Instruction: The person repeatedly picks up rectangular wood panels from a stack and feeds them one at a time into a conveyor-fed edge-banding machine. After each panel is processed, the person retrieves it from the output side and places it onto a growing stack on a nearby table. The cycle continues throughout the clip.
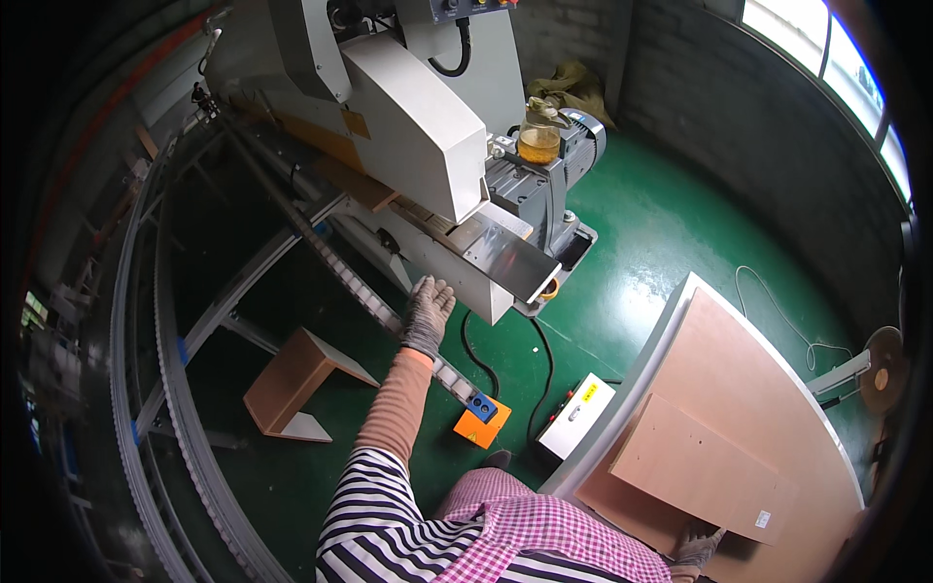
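My left hand (428,312), in a grey knitted glove, reaches forward with its fingers extended and nothing in it. It is above the end of a roller rail (364,295), left of the metal infeed plate (510,251) of a large white and grey woodworking machine (415,116). At the lower right, my right hand (697,548), gloved too, grips the near edge of a brown rectangular board (700,466) with small holes and a white label. Part of that hand is hidden at the board's edge. Beneath lie larger brown panels (736,372) on a white-edged table (674,313).
A glass jug (539,142) of amber liquid stands on the machine beside its motor (583,142). On the green floor are an angled brown board piece (299,386), an orange box (482,423), a white control box (576,415) and black cables (543,350). Conveyor rails (164,313) curve along the left.
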Demonstrator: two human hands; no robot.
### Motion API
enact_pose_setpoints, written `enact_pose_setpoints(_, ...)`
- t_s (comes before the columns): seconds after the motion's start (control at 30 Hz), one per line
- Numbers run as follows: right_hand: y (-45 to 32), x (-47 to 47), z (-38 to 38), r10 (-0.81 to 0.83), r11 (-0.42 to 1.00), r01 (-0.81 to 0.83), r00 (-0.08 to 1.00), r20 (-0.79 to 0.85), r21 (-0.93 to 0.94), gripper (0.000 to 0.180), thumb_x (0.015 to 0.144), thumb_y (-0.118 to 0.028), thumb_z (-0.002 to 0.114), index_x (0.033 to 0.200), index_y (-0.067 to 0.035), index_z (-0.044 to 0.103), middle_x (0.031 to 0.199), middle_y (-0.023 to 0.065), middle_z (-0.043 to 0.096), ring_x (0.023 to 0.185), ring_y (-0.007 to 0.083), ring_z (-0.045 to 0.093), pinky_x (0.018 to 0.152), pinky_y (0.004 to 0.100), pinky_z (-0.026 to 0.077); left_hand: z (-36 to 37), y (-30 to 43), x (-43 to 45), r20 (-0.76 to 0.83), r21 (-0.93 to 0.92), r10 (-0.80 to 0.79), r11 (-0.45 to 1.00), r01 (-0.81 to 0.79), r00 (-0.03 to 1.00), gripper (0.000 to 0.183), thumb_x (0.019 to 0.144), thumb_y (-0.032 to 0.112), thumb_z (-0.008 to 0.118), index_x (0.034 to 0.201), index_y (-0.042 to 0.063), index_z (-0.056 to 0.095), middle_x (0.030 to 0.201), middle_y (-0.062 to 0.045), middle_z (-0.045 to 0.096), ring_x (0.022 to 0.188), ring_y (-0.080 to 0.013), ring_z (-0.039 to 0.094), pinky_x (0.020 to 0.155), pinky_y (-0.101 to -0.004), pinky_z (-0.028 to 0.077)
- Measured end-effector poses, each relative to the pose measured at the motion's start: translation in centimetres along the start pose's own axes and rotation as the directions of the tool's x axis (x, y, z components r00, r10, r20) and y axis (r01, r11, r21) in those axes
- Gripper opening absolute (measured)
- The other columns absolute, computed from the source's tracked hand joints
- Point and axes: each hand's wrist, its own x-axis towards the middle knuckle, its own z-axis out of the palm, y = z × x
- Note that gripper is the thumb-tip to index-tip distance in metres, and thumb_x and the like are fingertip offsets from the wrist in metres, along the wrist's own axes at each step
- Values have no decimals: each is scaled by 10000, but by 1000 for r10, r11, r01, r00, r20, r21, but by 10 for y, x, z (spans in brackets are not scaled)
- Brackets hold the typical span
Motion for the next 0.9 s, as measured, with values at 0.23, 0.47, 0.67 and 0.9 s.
enact_pose_setpoints(0.23,4,-9,-8,-5,1000,4,997,-79,-14,801,887,-672,505,1514,-252,240,1446,117,405,1290,300,454,1018,440,445,6,35,78,-52,-38,-8,999,6,999,732,989,449,487,1512,21,206,1580,-151,232,1450,-308,252,1181,-428,225)
enact_pose_setpoints(0.47,-3,-17,-30,14,999,-10,992,-126,32,847,887,-673,508,1516,-181,227,1486,121,375,1328,286,429,1049,423,422,5,34,130,-97,-39,-16,999,12,995,901,952,577,453,1510,-46,121,1598,-154,173,1472,-284,207,1192,-405,195)
enact_pose_setpoints(0.67,-14,-57,-38,-40,993,58,985,-166,107,851,904,-635,520,1495,-90,242,1510,130,362,1350,276,417,1073,415,413,11,15,156,-192,-51,-5,999,-4,981,614,927,550,509,1407,180,408,1429,-21,443,1357,-229,386,1113,-430,295)
enact_pose_setpoints(0.9,-22,-84,-43,-160,976,186,965,-208,113,695,930,-565,542,1427,-124,336,1390,115,478,1190,247,530,966,386,499,8,-21,165,7,-41,-116,992,116,993,462,892,468,609,1254,182,575,1234,-11,619,1096,-228,600,840,-411,522)
